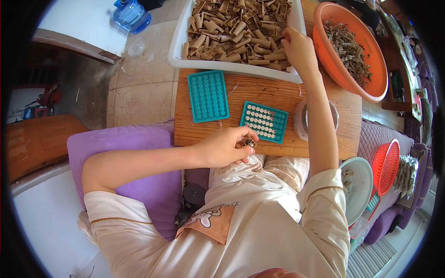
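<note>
My left hand (225,147) rests at the near edge of the wooden board (287,95), its fingers closed on a few small brown tubes (250,142). Just beyond it lies a teal tray (264,121) whose holes are mostly filled with pale round ends. A second teal tray (208,95) with open holes lies to its left. My right hand (298,48) reaches far forward into the white tub (178,44) heaped with brown paper tubes (238,30), fingers curled among the tubes at its right end.
An orange basin (378,60) of dried plant stems sits at the right. A clear round container (302,119) stands under my right forearm. A purple cushion (125,148), a red basket (387,164), a pale bowl (361,185) and a blue water jug (132,15) lie around.
</note>
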`<state>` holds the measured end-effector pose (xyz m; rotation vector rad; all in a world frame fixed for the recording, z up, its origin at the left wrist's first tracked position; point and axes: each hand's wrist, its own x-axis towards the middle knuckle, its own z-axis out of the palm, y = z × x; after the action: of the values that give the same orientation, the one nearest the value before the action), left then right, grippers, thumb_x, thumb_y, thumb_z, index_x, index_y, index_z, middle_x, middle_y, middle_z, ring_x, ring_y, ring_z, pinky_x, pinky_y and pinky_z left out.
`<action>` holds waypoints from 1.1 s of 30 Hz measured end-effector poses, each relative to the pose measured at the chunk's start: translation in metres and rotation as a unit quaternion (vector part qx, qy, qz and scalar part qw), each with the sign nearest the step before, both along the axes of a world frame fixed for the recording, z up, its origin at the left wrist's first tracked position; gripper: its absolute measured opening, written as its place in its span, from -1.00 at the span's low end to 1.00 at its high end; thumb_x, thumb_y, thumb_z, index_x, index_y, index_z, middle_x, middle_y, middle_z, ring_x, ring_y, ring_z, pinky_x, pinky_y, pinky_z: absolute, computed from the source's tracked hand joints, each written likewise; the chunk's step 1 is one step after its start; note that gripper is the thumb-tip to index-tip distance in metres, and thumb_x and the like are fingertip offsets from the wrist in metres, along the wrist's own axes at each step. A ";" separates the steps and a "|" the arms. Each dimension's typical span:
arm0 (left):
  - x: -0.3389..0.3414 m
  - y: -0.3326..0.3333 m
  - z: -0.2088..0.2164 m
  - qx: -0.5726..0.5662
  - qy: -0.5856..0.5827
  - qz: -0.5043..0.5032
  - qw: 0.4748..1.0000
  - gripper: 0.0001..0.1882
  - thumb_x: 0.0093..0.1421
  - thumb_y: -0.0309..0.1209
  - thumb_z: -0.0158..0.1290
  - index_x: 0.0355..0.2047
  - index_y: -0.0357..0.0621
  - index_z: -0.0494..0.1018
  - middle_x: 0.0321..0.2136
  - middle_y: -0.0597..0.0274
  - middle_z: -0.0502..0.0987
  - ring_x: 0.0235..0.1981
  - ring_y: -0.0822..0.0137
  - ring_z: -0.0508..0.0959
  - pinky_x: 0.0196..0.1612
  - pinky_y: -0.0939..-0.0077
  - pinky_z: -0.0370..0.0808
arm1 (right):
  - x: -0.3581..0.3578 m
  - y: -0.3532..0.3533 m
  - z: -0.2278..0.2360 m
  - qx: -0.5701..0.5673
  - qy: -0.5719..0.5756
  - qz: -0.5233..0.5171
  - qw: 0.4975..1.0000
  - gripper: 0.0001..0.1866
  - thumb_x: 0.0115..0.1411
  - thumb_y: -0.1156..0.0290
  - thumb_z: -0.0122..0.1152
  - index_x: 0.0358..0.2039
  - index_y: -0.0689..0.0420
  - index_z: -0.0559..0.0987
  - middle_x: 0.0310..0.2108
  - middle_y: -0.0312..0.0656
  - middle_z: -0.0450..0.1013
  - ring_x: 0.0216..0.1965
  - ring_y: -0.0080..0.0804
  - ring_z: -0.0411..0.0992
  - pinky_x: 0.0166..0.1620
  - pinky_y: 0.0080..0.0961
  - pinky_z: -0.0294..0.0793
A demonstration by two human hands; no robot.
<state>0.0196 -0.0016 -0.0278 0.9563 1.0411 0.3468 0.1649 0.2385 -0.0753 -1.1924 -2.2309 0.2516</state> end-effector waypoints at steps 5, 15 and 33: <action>-0.004 0.001 -0.004 0.004 -0.004 0.019 1.000 -0.75 0.17 -0.41 -0.15 -0.16 -0.24 0.23 -0.40 0.24 0.38 -0.37 0.46 0.49 -0.36 0.66 0.46 | -0.035 0.022 -0.011 -0.093 -0.132 -0.039 0.986 -0.72 -0.08 0.40 0.16 -0.37 0.20 0.32 -0.45 0.04 0.43 -0.31 -0.01 0.39 -0.27 -0.24 0.36; -0.003 0.004 -0.005 0.062 0.006 0.046 0.997 -0.76 0.12 -0.44 -0.11 -0.21 -0.28 0.29 -0.57 0.26 0.41 -0.50 0.48 0.50 -0.48 0.67 0.44 | -0.028 0.028 -0.031 -0.181 -0.050 -0.010 0.982 -0.58 -0.10 0.46 0.09 -0.17 0.19 0.28 -0.35 0.03 0.41 -0.24 -0.11 0.38 -0.18 -0.32 0.34; -0.007 0.016 0.000 0.007 -0.066 0.215 0.974 -0.69 0.23 -0.46 -0.31 -0.02 -0.23 0.20 -0.19 0.16 0.38 -0.22 0.41 0.45 -0.18 0.55 0.45 | 0.060 -0.091 0.023 -0.176 0.207 -0.140 0.952 -0.79 -0.06 0.46 0.16 -0.36 0.24 0.50 -0.58 -0.20 0.43 -0.50 -0.50 0.40 -0.39 -0.58 0.34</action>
<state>0.0127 0.0142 -0.0281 0.7033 1.1204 0.7668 0.2245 0.1470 -0.0522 -1.4669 -1.6730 0.7355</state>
